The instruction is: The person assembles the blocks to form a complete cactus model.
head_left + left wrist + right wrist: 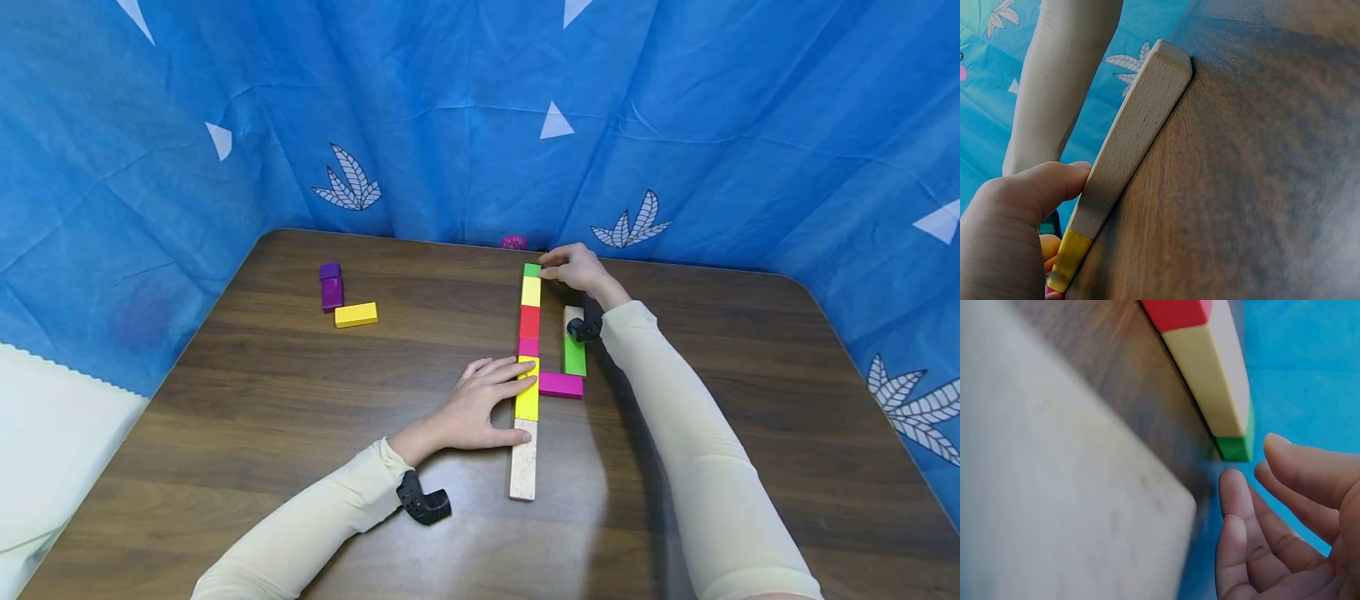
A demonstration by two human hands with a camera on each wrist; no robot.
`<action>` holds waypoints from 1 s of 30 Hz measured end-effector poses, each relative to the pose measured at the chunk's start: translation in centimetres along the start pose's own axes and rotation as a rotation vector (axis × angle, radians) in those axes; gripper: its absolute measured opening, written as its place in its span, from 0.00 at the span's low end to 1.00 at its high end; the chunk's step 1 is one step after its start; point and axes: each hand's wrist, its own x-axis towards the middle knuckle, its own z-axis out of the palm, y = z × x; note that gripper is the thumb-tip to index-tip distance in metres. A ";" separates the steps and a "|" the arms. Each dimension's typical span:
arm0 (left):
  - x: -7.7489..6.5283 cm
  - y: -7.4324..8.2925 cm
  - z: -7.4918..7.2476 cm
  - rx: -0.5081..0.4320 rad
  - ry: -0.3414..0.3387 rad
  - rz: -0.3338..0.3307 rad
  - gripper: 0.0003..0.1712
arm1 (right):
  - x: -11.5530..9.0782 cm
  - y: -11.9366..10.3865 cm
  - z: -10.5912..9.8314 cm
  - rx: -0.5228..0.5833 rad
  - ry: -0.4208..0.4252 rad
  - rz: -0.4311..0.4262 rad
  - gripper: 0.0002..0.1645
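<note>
Bare-wood blk (523, 468) & adjoining yellow blk (527, 407) are touched by L hand (476, 412), fingers spread, nothing gripped; R hand (577, 269) is placed beside green end blk (532, 270), nothing pinched.

Blue fabric curtain (465, 150), printed with white triangles and leaf sprigs, hangs behind and beyond both sides of the dark brown wood-grain bench (247, 400). White wavy-edged surface (60, 450): left of the bench.
</note>
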 end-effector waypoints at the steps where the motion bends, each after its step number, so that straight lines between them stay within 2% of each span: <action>1: 0.0 0.0 0.0 0.001 -0.002 -0.002 0.45 | -0.3 0.1 -0.3 0.004 -0.001 -0.003 0.23; 5: 0.0 0.1 0.1 -0.002 -0.002 -0.006 0.45 | -1.9 0.5 -1.5 0.064 0.016 -0.030 0.25; 10: -0.1 0.1 0.0 -0.001 0.003 -0.010 0.45 | -5.2 1.1 -2.4 0.109 0.055 -0.105 0.31; 15: -0.2 0.0 0.0 -0.001 0.018 -0.013 0.45 | -8.9 1.9 -2.1 0.055 0.103 -0.183 0.38; 21: -0.1 0.0 -0.1 -0.006 0.020 -0.016 0.45 | -13.0 3.1 -1.2 -0.005 0.109 -0.297 0.39; 25: 0.1 0.1 -0.1 -0.004 0.016 -0.019 0.45 | -14.9 4.0 -0.3 -0.066 0.082 -0.319 0.39; 30: 0.3 0.2 0.0 -0.006 0.005 -0.017 0.44 | -16.2 5.1 0.7 -0.111 0.030 -0.310 0.41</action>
